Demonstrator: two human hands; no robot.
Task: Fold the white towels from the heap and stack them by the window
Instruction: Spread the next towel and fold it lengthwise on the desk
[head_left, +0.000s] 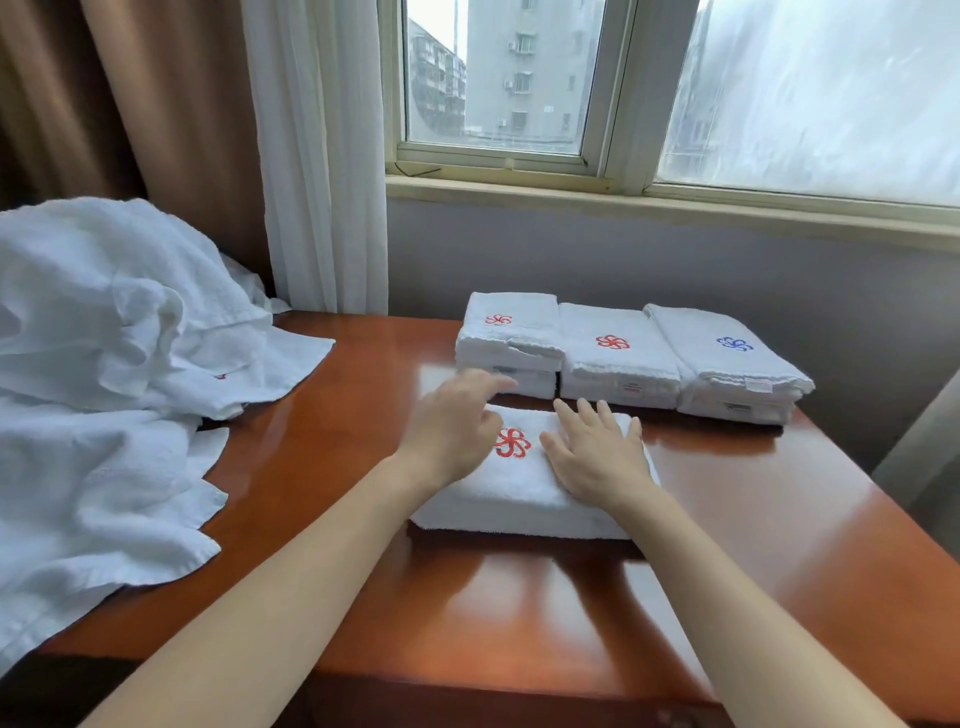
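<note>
Folded towel (530, 488) sat mid-frame on table (519, 597), red emblem (511, 442) up. Right hand (592, 454) flat on it, fingers straight, pressing; left hand (452, 434) blurred, fingers loose, gripping nothing. Smoothing step, likely. Next: lift towel onto stacks (618, 353) above, under window (519, 78); heap (104, 364) waited far left.

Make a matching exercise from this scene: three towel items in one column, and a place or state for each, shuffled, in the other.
1. towel heap
2. front towel
3. rightmost stack

A. blue emblem on top
B. right hand flat on it
C. unfolded, at the left of the table

Pairs: 1-C, 2-B, 3-A
</note>
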